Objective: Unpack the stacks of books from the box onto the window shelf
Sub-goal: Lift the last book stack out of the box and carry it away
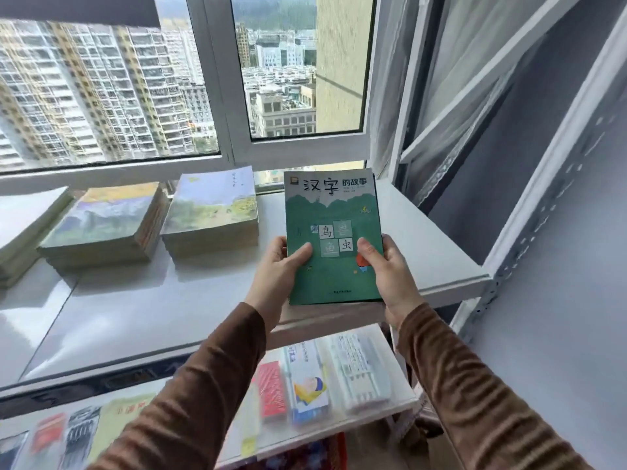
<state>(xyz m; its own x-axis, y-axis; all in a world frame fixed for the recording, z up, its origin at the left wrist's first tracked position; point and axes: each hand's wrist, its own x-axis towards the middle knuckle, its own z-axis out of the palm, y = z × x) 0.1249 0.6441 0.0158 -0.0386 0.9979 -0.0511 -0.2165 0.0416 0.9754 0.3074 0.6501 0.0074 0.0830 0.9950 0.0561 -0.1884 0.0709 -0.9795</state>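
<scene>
I hold the green books above the window shelf, left hand and right hand pinching their sides, thumbs on top. I should lower them flat (edges squared) beside the rightmost stack.

Bright window daylight; blurred, bowed edges.

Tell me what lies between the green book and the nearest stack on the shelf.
Nothing: in the head view, only bare shelf separates the green book, held in both hands, from the nearest stack.
</scene>
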